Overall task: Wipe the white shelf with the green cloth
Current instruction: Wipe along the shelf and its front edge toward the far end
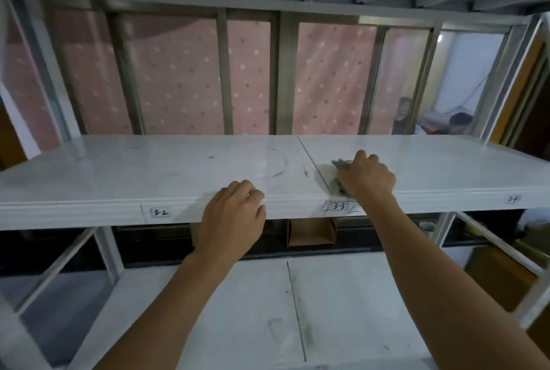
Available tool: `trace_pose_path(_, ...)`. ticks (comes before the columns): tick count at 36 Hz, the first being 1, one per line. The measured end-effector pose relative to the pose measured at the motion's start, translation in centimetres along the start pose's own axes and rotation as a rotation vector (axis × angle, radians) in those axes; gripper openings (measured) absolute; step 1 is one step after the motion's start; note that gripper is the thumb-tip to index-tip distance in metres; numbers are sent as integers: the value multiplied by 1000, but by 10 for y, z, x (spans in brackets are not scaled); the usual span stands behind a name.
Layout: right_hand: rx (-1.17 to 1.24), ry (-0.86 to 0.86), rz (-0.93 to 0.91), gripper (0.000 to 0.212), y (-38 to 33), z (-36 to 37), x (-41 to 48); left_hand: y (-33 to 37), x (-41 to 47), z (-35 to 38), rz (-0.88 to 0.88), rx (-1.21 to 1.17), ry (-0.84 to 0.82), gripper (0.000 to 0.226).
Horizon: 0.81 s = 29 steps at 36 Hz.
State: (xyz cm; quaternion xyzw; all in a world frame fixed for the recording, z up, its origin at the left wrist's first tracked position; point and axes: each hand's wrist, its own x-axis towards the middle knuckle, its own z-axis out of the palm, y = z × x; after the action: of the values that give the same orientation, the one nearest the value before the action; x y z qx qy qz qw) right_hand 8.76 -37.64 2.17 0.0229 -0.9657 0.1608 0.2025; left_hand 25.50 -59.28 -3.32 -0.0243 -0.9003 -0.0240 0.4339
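The white shelf (148, 173) runs across the middle of the view, with dark scuff marks near its centre and a seam between two boards. My right hand (367, 177) presses a pale green cloth (337, 183) flat on the shelf just right of the seam, near the front edge. Most of the cloth is hidden under the hand; only its left and far edges show. My left hand (233, 218) rests on the shelf's front lip, fingers curled over the edge, holding nothing loose.
Labels "3-2" (160, 212) and "3-3" (340, 206) are stuck on the front lip. A lower white shelf (357, 310) lies below, with a cardboard box (311, 234) behind it. Metal uprights and a pink dotted curtain (178, 78) stand behind. Another shelf is overhead.
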Motion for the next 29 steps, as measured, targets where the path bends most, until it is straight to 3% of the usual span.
trace_pose_path(3, -62, 12, 42, 62, 1, -3, -4, -14, -1, 3, 1, -14, -8, 9)
trace_pose_path(8, -263, -39, -9, 48, 0, -6, 2, -24, 3, 12, 32, -64, 41, 11)
trace_pose_path(17, -268, -53, -226, 41, -23, 9, 8, -30, 9, 25, 107, -200, 153, 18)
trace_pose_path(23, -330, -32, -282, 27, -60, 16, -4, -32, 8, 29, 122, -237, 211, 18)
trace_pose_path(29, -249, -73, -329, 29, -100, 22, -20, -34, 7, 30, 121, -255, 205, 19)
